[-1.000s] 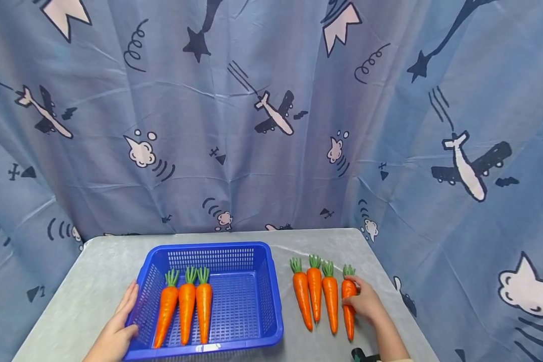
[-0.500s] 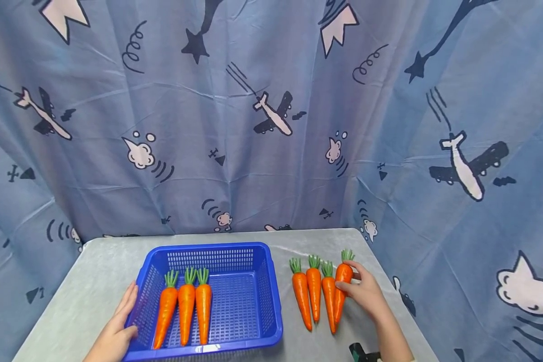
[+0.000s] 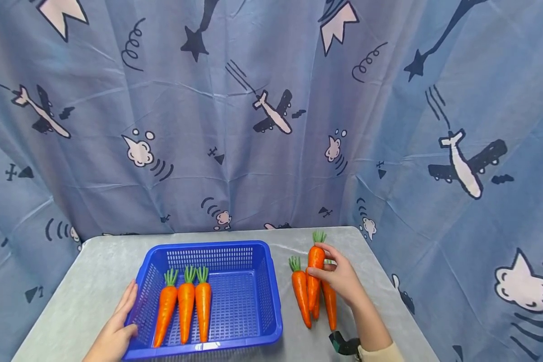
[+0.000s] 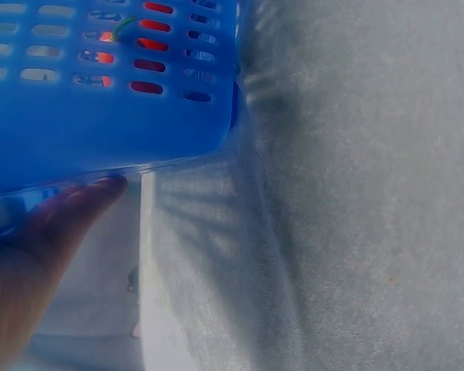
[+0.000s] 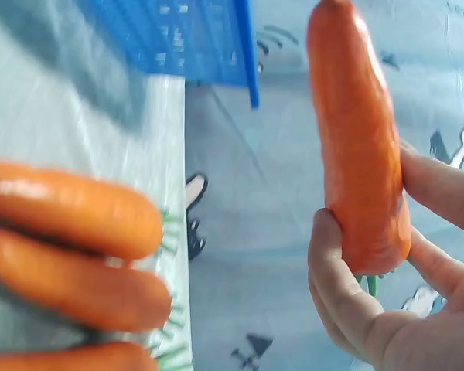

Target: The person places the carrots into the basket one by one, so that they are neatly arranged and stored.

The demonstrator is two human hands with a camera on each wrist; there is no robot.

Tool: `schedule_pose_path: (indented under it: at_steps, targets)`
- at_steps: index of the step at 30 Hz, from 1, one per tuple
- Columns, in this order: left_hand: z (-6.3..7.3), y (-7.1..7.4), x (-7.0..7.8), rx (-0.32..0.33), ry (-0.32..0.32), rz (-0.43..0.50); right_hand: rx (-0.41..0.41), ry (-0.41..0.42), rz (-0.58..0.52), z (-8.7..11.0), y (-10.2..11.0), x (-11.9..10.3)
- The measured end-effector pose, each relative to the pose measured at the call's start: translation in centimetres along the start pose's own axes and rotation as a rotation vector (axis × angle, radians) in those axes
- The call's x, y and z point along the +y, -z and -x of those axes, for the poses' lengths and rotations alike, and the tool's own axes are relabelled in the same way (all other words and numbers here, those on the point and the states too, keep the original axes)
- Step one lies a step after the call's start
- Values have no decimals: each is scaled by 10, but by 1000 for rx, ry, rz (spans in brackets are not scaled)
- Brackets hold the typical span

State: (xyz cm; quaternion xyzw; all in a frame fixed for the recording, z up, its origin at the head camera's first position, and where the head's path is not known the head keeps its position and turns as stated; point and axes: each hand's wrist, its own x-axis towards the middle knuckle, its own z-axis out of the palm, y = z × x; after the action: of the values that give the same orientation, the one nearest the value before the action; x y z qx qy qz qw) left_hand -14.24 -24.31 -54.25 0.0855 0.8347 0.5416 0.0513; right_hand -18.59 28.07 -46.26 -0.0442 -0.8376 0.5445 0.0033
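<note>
My right hand (image 3: 343,279) pinches an orange carrot (image 3: 315,257) near its green top, thumb on one side and fingers on the other. In the head view this carrot overlaps the carrots on the table. The right wrist view shows the held carrot (image 5: 359,147) up close, apart from the others. Along the left side of the blue basket (image 3: 235,345) lies my left hand (image 3: 113,332), fingers straight against the rim. In the left wrist view one digit (image 4: 85,205) touches the basket's edge. Inside the basket, three carrots (image 3: 186,306) lie side by side at the left.
Three carrots lie on the pale table (image 3: 294,347) right of the basket, one at the left (image 3: 300,291), one at the right (image 3: 330,306), the middle one mostly hidden. A blue patterned curtain (image 3: 185,125) hangs behind and around the table. The basket's right half shows bare floor.
My right hand has picked up the rightmost carrot from the table and carried it left over the other carrots. My left hand and the basket stay where they were.
</note>
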Motion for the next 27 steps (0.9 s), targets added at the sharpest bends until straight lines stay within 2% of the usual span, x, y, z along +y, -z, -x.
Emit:
schedule_pose_path:
  at_steps: [3, 8, 15, 21, 27]
  targets:
    - [0, 0, 0, 9, -12, -7, -11, 10, -23, -2, -13, -10]
    - [2, -1, -2, 38, -96, -39, -30, 40, -54, -6, -31, -25]
    - [1, -4, -5, 60, -152, -60, -68, 84, -76, -9, -49, -42]
    - [1, -6, -5, 86, -202, -91, -176, 132, -174, -14, -66, -56]
    - [3, -6, -4, 93, -202, -99, -273, 146, -173, -22, -90, -71]
